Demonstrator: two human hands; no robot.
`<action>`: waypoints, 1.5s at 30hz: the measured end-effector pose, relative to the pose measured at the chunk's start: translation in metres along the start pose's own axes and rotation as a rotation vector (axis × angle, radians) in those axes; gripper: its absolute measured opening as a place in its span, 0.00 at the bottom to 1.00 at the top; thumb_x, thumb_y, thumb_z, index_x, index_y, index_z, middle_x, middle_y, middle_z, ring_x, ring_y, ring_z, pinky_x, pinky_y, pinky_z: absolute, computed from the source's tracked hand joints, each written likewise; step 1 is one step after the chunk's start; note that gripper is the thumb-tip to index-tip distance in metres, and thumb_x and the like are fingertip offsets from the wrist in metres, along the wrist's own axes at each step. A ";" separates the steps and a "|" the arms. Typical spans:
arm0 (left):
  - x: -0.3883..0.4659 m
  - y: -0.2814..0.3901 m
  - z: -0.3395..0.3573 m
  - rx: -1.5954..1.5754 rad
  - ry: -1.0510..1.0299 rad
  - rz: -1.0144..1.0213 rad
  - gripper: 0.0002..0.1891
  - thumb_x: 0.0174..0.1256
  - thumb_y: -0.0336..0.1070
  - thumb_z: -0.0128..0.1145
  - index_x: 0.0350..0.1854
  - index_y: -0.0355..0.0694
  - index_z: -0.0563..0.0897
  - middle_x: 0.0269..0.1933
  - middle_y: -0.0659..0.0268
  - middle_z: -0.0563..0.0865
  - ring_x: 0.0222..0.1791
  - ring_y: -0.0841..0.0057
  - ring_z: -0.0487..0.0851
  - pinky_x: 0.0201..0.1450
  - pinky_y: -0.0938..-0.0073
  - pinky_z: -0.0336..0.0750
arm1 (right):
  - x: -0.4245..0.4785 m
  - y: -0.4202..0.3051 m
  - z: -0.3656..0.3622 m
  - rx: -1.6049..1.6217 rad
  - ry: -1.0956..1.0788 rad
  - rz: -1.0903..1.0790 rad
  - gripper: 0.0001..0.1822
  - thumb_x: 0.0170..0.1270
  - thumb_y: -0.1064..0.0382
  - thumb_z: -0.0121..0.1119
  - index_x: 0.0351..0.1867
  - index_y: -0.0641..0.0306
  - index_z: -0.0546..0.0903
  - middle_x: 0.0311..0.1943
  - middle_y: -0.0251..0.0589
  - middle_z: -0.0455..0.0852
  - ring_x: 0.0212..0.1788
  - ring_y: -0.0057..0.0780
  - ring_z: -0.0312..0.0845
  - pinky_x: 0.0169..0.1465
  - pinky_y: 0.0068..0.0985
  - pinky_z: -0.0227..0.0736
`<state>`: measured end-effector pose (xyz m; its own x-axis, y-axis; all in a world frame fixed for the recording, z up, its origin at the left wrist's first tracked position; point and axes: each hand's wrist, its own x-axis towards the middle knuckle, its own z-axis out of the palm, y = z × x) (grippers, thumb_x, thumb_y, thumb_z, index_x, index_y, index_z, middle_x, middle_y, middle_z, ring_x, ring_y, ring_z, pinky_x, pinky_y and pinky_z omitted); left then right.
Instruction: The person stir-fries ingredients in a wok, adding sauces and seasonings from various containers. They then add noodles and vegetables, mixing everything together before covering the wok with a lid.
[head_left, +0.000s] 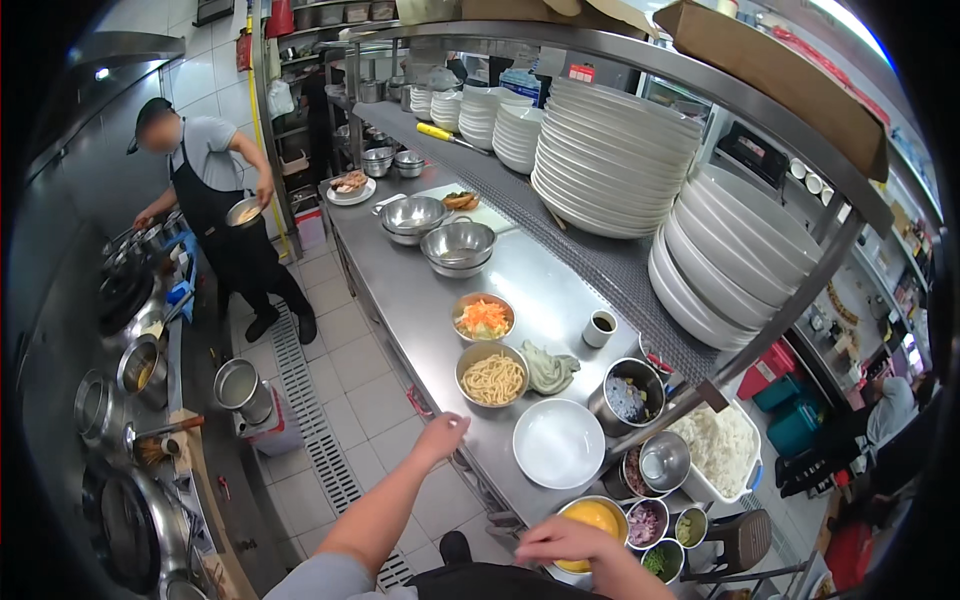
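Observation:
My left hand (442, 436) hovers by the front edge of the steel counter (420, 315), fingers loosely bent and nothing visible in them. Just beyond it stands a metal bowl of cooked noodles (492, 379). My right hand (562, 540) is above a metal container of yellow liquid (596, 517) and hides part of it; its fingers are apart and hold nothing visible. Between and beyond my hands lies a bare white plate (559, 442). A metal bowl of shredded carrot and cabbage (484, 319) sits behind the noodles, and a crumpled pale green cloth (550, 367) beside them.
Stacked white plates (611, 161) line the shelf above the counter. At right are a tub of white rice (720, 446), chopped onion (643, 523) and chopped greens (658, 561). A co-worker (217, 195) holds a bowl near the woks (124, 517) at left.

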<state>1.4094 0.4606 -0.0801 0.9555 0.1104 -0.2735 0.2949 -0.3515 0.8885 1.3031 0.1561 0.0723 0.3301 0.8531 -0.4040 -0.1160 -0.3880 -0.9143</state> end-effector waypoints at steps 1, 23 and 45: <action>0.011 0.013 -0.006 -0.046 0.057 -0.036 0.28 0.72 0.56 0.57 0.54 0.30 0.80 0.39 0.53 0.90 0.35 0.68 0.90 0.39 0.66 0.84 | -0.010 0.000 -0.012 0.000 0.124 -0.014 0.15 0.73 0.54 0.61 0.45 0.64 0.88 0.28 0.30 0.86 0.31 0.16 0.79 0.36 0.19 0.74; -0.055 -0.054 -0.047 -0.671 0.285 -0.290 0.11 0.65 0.28 0.55 0.45 0.26 0.80 0.40 0.52 0.88 0.34 0.67 0.90 0.36 0.69 0.87 | 0.143 0.130 -0.057 -1.265 0.792 0.240 0.26 0.69 0.61 0.52 0.68 0.63 0.72 0.73 0.61 0.64 0.73 0.58 0.62 0.73 0.48 0.59; -0.515 -0.080 0.149 -0.795 0.693 -0.484 0.13 0.66 0.31 0.54 0.46 0.28 0.84 0.39 0.57 0.89 0.36 0.70 0.89 0.42 0.67 0.85 | 0.106 0.122 0.094 -0.612 0.332 -0.404 0.34 0.67 0.58 0.64 0.71 0.72 0.68 0.63 0.59 0.77 0.65 0.47 0.73 0.69 0.38 0.67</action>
<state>0.8935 0.2930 -0.0654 0.4645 0.6455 -0.6062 0.3100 0.5227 0.7941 1.2365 0.2322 -0.0850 0.5096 0.8574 0.0724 0.5739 -0.2760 -0.7710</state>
